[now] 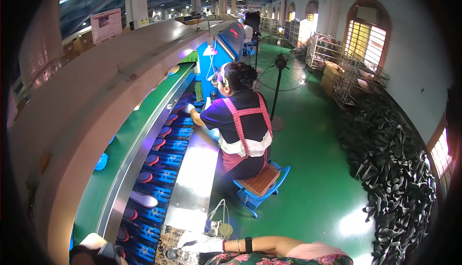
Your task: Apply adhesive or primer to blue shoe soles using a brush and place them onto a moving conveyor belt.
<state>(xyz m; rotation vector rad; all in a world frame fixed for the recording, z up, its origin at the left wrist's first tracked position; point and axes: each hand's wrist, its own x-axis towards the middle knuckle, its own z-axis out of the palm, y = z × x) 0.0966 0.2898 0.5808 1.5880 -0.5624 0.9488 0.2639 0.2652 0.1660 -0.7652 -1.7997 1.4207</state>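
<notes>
My right hand (204, 244), in a white glove, reaches in from the right along the lower edge, over the stained end of the metal table (192, 183). Its fingers are curled beside a small dark rounded object (172, 254), whose kind I cannot make out. A pale rounded shape (94, 241) at the lower left, next to dark and grey parts, may be my left hand; its fingers do not show. Beyond, a row of blue holders (168, 160) carries dark shoes with red-edged soles (146, 177). One white-soled shoe (144, 199) lies among them.
A green conveyor belt (127, 135) runs along the left under a beige hood (82, 135). Ahead, a co-worker (245, 116) sits on a blue stool (262, 185), gloved hand at the line. A large fan (281, 62) stands behind; dark shoe parts (394, 183) are heaped at right.
</notes>
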